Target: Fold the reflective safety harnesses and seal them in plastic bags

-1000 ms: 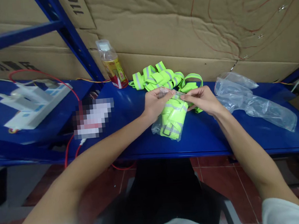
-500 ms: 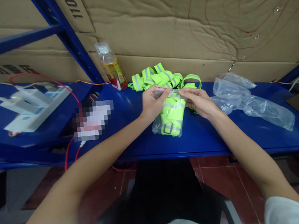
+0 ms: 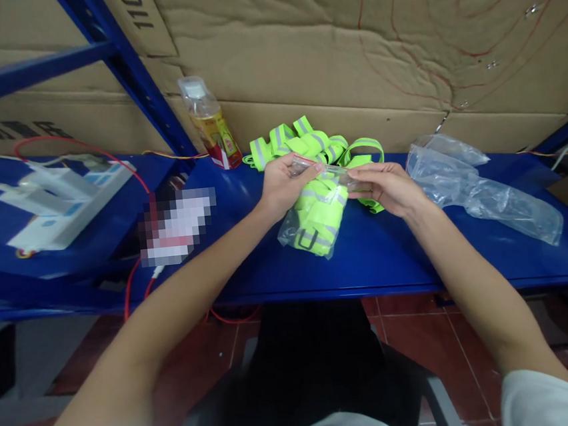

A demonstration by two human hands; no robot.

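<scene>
A clear zip bag point(image 3: 286, 231) hangs over the blue table, its top edge stretched between my two hands. Inside it lies a folded neon-yellow reflective strap point(image 3: 320, 211) with grey stripes and a black buckle near the bottom. My left hand point(image 3: 284, 185) pinches the bag's upper left corner. At the upper right corner, my right hand point(image 3: 384, 183) grips the bag with thumb and fingers. Just behind the hands, a heap of similar yellow straps point(image 3: 282, 143) rests on the table, one loop reaching toward my right hand.
On the blue table point(image 3: 383, 257), empty-looking plastic bags point(image 3: 483, 194) lie at the right. A drink bottle point(image 3: 213, 129) stands at the back against cardboard point(image 3: 298, 44). White power strips point(image 3: 72, 206) and a red cable point(image 3: 127, 292) occupy the left, beside a blue shelf post point(image 3: 144, 86).
The bag has tilted, its lower end swinging to the left. My right hand has shifted slightly right along with its top edge, and my left hand slightly left.
</scene>
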